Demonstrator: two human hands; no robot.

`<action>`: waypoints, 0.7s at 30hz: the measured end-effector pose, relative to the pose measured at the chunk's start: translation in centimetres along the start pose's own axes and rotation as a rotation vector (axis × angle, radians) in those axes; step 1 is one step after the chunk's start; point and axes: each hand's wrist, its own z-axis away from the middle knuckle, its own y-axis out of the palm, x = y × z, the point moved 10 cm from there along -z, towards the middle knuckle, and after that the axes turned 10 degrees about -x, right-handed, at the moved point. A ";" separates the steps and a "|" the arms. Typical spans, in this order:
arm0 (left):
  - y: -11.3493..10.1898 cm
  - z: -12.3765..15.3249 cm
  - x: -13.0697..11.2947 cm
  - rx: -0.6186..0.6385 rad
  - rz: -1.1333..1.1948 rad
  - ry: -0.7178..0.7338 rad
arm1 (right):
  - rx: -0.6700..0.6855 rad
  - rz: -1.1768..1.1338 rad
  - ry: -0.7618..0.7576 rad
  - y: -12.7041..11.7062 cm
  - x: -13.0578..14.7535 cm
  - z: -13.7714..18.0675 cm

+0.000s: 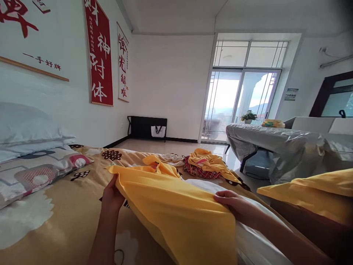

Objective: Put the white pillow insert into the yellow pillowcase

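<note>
A plain yellow cloth [176, 206] stretches between my two hands above the bed; its exact kind does not show. Its upper left corner is gripped by my left hand [113, 194], whose fingers are partly hidden behind the fabric. My right hand [230, 204] pinches the upper edge on the right side, thumb and fingers closed on it. Just beyond lies more yellow fabric [162, 166] with a small red detail. A white cloth or plastic sheet [256, 239] is spread beneath my right forearm.
A patterned brown bedspread [74, 228] covers the bed, with pillows [35, 165] at left. A heap of yellow clothes [208, 162] with red plaid fabric lies near the far edge. More yellow cloth [317, 191] is at right. Behind stands a plastic-covered table [275, 136] with a potted plant [248, 116].
</note>
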 end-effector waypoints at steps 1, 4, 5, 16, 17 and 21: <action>0.4 0.2 0.4 0.025 -0.008 -0.016 | 0.052 -0.001 0.041 0.9 -0.4 -0.2; 1.6 1.6 2.3 0.083 -0.070 -0.093 | 0.056 0.265 -0.074 2.2 2.0 -1.0; 2.0 2.1 3.1 0.104 -0.099 -0.124 | 0.010 0.361 -0.199 2.5 4.4 -1.1; 3.5 4.5 4.2 0.163 -0.331 0.191 | 0.062 0.069 -0.747 13.3 24.3 2.5; 3.4 4.5 4.1 0.146 -0.334 0.212 | 0.039 0.070 -0.726 13.7 24.4 2.1; 3.9 5.2 3.6 0.112 -0.399 0.266 | 0.077 -0.004 -0.629 14.5 23.9 1.0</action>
